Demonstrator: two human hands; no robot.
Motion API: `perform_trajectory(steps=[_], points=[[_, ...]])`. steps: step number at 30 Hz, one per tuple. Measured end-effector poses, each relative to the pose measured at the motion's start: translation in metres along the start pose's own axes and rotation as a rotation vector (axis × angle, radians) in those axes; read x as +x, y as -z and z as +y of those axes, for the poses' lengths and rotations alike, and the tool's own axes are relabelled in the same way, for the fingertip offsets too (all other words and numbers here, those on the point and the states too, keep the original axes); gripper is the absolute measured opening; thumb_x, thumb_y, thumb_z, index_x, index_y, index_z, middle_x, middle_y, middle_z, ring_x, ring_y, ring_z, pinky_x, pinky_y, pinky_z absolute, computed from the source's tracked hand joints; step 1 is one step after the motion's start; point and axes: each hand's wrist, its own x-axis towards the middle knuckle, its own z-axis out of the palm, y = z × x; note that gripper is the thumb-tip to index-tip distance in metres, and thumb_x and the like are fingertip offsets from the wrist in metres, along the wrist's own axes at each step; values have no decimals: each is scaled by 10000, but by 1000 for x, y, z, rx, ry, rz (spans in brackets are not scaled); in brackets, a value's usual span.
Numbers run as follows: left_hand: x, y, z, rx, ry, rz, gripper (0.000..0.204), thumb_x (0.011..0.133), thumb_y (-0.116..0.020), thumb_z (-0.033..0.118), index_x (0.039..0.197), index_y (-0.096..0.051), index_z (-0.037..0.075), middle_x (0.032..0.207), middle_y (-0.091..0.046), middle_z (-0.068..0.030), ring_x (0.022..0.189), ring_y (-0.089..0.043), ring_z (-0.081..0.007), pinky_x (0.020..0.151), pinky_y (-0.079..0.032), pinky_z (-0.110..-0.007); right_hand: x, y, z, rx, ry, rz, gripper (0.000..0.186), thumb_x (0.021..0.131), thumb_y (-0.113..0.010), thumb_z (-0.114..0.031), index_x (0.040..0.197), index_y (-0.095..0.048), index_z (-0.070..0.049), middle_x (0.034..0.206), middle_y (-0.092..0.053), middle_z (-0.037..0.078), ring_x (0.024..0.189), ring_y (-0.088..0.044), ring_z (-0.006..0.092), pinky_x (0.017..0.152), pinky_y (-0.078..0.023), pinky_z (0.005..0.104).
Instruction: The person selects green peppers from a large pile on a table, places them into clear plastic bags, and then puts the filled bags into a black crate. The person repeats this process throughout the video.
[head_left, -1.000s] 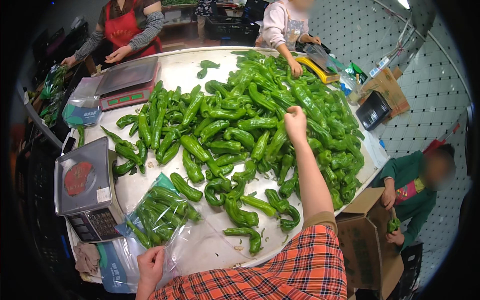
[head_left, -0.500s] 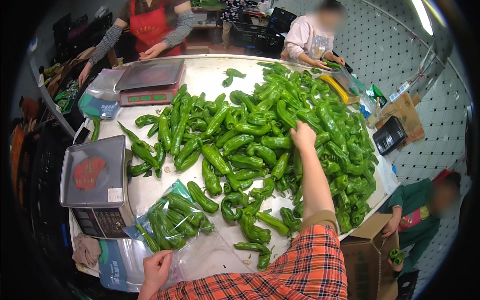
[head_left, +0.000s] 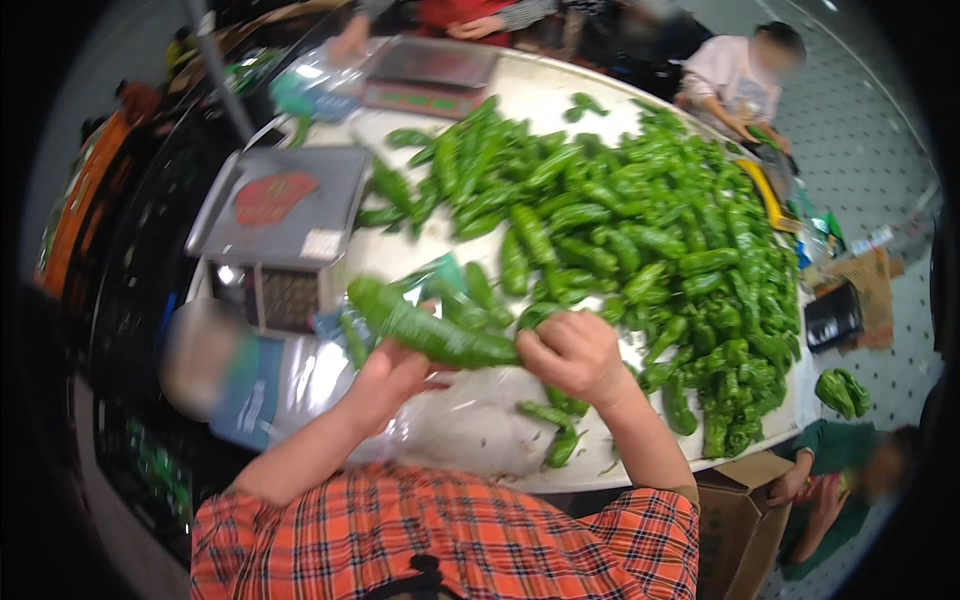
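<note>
A long green pepper (head_left: 432, 330) is held level in front of me, over the near part of the table. My right hand (head_left: 578, 356) is closed round its right end. Beneath the pepper's left half is my left hand (head_left: 388, 382), its fingers curled against it and partly hidden behind it. Just behind them lies a clear plastic bag (head_left: 440, 272) with green peppers inside, mostly covered by the hands and the held pepper. A big heap of green peppers (head_left: 640, 235) spreads over the table's middle and right.
At left stands a scale (head_left: 330, 190) with a grey pan; another scale (head_left: 430, 75) is farther back. Flat plastic bags (head_left: 262, 390) lie at the near left. Co-workers stand beyond the table, and a person at lower right sits by a cardboard box (head_left: 740, 490).
My right hand has come back from the heap with a pepper. The left hand has moved from the bag's edge up to that pepper. The whole view has shifted and tilted.
</note>
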Motion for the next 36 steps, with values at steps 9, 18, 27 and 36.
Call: perform_trajectory(steps=[9, 18, 27, 36], points=[[-35, 73, -8, -470, -234, -143, 386, 752, -493, -16, 1114, -504, 117, 1191, -515, -83, 1141, -457, -356, 952, -380, -494, -11, -24, -42, 411, -763, 217, 357, 658, -730, -17, 978, -570, -28, 678, -528, 45, 586, -493, 122, 529, -414, 232], [-53, 70, -14, -505, -126, 37, 330, 818, -512, 86, 1146, -483, 118, 1171, -534, -64, 1067, -531, -268, 868, -471, -426, 10, -26, -51, 491, -887, 521, 241, 763, -650, -13, 988, -563, -27, 691, -497, -15, 598, -432, 70, 567, -378, 196], [-55, 62, -20, -512, -8, 115, 304, 874, -513, 222, 1146, -470, 94, 1152, -543, -82, 1040, -533, -211, 884, -444, -365, 5, -25, -92, 938, -922, -130, 439, 698, -710, -70, 1107, -553, -86, 733, -537, -7, 690, -508, 96, 642, -445, 239], [-49, 42, -40, -228, 256, -275, 354, 922, -426, 326, 1160, -475, 68, 1109, -561, -88, 937, -591, -211, 730, -519, -330, -19, -10, -153, 1328, -965, 162, 270, 752, -665, -88, 1002, -590, -18, 925, -630, 75, 841, -578, 102, 746, -459, 245]])
